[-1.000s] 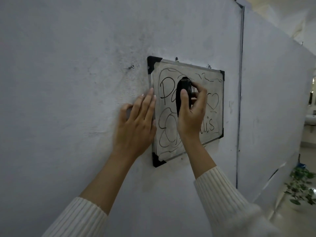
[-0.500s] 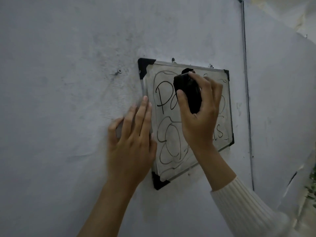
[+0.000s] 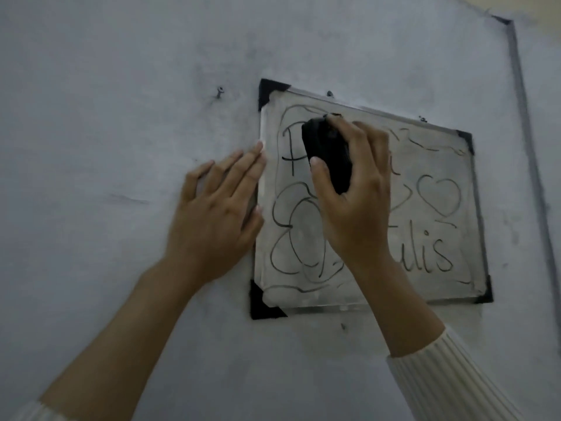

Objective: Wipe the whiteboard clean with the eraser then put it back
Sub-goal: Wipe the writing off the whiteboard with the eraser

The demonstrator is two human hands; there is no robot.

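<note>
The whiteboard hung on the grey wall, slightly tilted, with black corner caps and marker drawings across most of its face: loops at seven o'clock, a heart at three o'clock, and the letters "ulis" at about four o'clock. Nearly all of the writing remained, so the wiping step looked barely begun.

The right hand was closed around the black eraser, thumb on its left edge and fingers curled over the top and right side, and held it against the board at about eleven o'clock of the board's centre, over the first letters of the top word. Whether the eraser's pad lay fully flat on the board could not be told, as the hand hid it.

The left hand lay spread and flat, palm on the wall at nine o'clock of the board, fingers together and their tips reaching the board's left frame, apparently steadying it.

The next move probably called for firm strokes from the eleven o'clock corner toward three o'clock, then downward in bands toward five o'clock, with the left hand bracing the frame so the hanging board would not swing. Where the eraser belonged afterwards was not visible.
</note>
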